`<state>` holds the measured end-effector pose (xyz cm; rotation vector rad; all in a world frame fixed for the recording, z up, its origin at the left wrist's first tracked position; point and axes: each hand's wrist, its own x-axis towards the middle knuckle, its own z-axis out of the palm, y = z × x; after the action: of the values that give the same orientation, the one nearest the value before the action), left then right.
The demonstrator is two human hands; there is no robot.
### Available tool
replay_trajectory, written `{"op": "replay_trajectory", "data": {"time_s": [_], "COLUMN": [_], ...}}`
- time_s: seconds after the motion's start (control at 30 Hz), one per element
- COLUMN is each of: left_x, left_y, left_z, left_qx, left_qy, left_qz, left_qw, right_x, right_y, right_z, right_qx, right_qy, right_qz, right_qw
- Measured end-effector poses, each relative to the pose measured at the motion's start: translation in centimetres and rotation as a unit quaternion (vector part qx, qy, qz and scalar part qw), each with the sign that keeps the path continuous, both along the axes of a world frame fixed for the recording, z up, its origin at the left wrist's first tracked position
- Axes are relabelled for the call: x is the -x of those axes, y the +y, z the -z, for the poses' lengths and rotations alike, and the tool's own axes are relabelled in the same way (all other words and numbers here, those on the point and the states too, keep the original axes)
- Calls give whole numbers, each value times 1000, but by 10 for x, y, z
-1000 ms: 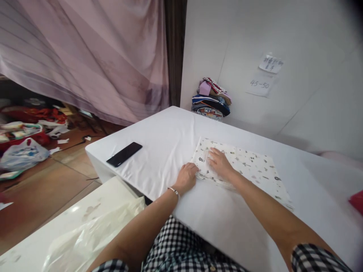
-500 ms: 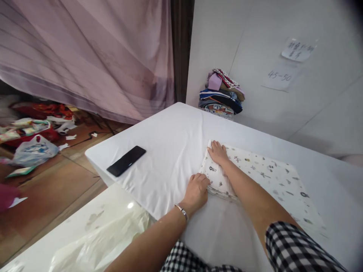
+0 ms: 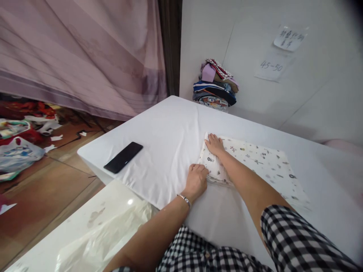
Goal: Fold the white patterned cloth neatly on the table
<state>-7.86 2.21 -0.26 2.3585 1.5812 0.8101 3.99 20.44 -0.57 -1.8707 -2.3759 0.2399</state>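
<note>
A folded white cloth with small dark prints [image 3: 263, 162] lies flat on the table covered in a white sheet [image 3: 170, 136]. My left hand [image 3: 196, 180] is closed on the cloth's near left corner. My right hand [image 3: 214, 144] rests flat, fingers together, on the cloth's far left corner. My right forearm lies across the cloth's left part.
A black phone [image 3: 123, 157] lies near the table's left edge. A pile of folded clothes [image 3: 216, 85] stands against the wall at the far end. A clear plastic bag [image 3: 104, 238] lies on a white surface at my left. Bags and clutter [image 3: 19, 136] litter the floor.
My right hand slid from the middle of the cloth's left part to its far left corner. My left hand kept its hold at the near corner.
</note>
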Motion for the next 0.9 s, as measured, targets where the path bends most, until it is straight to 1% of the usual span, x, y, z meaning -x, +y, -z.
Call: {"op": "replay_trajectory", "data": {"time_s": [0.1,0.3,0.4,0.47,0.53,0.6,0.67,0.77,0.83,0.9], "left_x": [0,2,3,3,4,4,5,7,7,8], "left_y": [0,1,0,-1,-1,-2,-2,-1,0,1], "left_z": [1,4,4,3,2,1,1,3,4,5], "left_qx": [2,-22,-33,-37,-39,-38,-37,-31,-22,-14], "left_qy": [-4,-24,-29,-31,-32,-31,-29,-38,-50,-64], "left_qz": [-5,-6,-10,-12,-17,-28,-47,-74,-88,-97], "left_qw": [1000,999,999,999,999,998,998,996,995,993], "right_x": [-1,-17,-27,-32,-34,-35,-38,-42,-43,-41], "right_y": [-21,-84,-113,-131,-146,-161,-175,-190,-194,-194], "right_z": [-1,1,-2,-3,-3,-2,1,4,4,2], "right_qx": [7,4,10,11,0,-27,-59,-95,-112,-124], "right_qy": [7,0,22,38,51,63,69,66,66,69], "right_qz": [-7,-61,-88,-94,-91,-89,-94,-124,-139,-134], "right_qw": [1000,998,996,995,995,994,991,985,982,981]}}
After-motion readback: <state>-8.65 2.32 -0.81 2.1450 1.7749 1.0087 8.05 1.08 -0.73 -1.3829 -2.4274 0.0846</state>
